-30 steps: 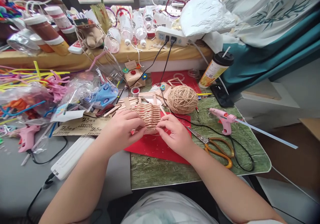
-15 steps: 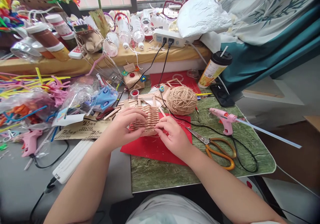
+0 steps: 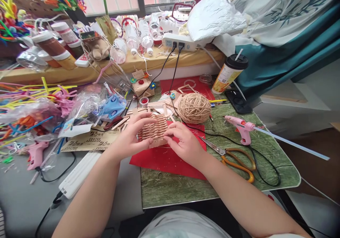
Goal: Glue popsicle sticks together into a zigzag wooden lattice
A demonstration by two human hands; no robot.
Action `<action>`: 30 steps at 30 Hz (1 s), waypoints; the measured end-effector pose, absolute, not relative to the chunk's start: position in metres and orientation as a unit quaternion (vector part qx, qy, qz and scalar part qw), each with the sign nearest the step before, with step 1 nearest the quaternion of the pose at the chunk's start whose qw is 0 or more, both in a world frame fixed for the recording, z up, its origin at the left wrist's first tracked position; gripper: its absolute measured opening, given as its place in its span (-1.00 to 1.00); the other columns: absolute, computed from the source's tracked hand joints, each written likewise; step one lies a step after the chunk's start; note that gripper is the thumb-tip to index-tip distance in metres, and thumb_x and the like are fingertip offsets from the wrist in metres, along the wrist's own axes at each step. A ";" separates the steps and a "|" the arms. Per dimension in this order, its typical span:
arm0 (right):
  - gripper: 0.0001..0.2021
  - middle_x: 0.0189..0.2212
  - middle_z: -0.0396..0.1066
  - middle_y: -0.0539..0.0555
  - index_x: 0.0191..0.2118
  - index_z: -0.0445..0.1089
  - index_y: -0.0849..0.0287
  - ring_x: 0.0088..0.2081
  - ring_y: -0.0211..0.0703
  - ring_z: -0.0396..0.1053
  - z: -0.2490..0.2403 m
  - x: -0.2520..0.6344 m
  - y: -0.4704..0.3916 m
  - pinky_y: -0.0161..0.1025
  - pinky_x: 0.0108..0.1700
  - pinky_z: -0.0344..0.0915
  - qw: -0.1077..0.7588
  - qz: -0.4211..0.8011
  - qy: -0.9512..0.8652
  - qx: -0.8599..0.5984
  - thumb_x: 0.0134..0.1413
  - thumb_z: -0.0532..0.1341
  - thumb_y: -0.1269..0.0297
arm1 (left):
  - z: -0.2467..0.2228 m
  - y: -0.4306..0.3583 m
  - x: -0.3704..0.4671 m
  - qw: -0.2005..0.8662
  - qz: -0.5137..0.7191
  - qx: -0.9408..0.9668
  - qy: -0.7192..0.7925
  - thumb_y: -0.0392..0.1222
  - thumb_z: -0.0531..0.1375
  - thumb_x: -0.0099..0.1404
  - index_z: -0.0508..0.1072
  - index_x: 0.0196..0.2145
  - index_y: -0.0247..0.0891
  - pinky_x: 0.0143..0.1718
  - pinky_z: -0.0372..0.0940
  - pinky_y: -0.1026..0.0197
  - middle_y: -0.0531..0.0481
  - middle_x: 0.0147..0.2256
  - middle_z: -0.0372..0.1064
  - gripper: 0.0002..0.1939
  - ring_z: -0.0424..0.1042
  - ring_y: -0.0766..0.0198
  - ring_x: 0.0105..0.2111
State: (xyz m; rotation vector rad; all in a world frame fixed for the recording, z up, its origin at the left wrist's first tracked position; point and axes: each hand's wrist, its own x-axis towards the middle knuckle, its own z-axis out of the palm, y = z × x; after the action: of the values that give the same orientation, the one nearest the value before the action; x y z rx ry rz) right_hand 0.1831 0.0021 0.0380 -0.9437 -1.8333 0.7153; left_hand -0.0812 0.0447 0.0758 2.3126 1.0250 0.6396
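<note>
A small ribbed piece of woven twine (image 3: 153, 128), wound in rows, stands over a red sheet (image 3: 170, 162). My left hand (image 3: 132, 133) curves around its left side, with the thumb at the lower front and the fingers over the top. At its right edge my right hand (image 3: 182, 140) pinches twine between thumb and forefinger; the fingertips hide most of that strand. A ball of twine (image 3: 194, 108) lies just behind my right hand. Flat wooden sticks (image 3: 156, 107) are spread behind the woven piece.
Orange-handled scissors (image 3: 235, 160) and a pink glue gun (image 3: 243, 128) with its cord lie to the right. A lidded drink cup (image 3: 230, 73) stands behind them. Sandpaper (image 3: 89, 139), a white power strip (image 3: 77, 174) and another glue gun (image 3: 37, 154) are to the left.
The view has shifted slightly, so the scene sits a little lower and more to the right. Both hands keep nearly the same hold on the woven piece.
</note>
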 end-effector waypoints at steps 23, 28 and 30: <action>-0.34 0.08 0.48 0.24 0.13 0.42 0.13 0.14 0.19 0.52 -0.010 0.394 -0.108 0.26 0.29 0.44 0.541 0.089 -0.358 -0.756 -0.03 0.53 -0.07 | 0.057 0.046 -0.093 0.316 0.296 0.815 0.384 0.10 0.39 0.40 0.45 0.26 -0.03 0.52 0.13 -0.22 -0.18 0.44 0.18 -0.45 0.15 -0.18 0.49; -0.28 0.19 0.55 0.31 0.20 0.49 0.16 0.21 0.24 0.54 -0.002 0.403 -0.063 0.15 0.29 0.46 0.495 0.246 -0.408 -0.727 -0.06 0.54 -0.04 | 0.051 0.050 -0.100 0.321 0.303 0.811 0.384 0.13 0.44 0.34 0.48 0.24 -0.01 0.47 0.21 -0.17 -0.17 0.40 0.23 -0.42 0.20 -0.16 0.47; -0.37 0.01 0.65 0.28 0.12 0.56 0.20 0.05 0.23 0.63 0.003 0.402 -0.051 0.11 0.15 0.54 0.446 0.275 -0.421 -0.740 -0.03 0.51 -0.04 | 0.050 0.050 -0.102 0.318 0.301 0.814 0.382 0.13 0.45 0.33 0.47 0.24 0.00 0.46 0.22 -0.15 -0.16 0.39 0.23 -0.41 0.21 -0.14 0.46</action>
State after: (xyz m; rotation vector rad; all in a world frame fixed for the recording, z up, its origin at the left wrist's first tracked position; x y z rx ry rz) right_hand 0.4017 -0.0508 0.0026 -1.8334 -1.0419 0.6815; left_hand -0.1017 0.0504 0.0505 2.1400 1.0052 0.7919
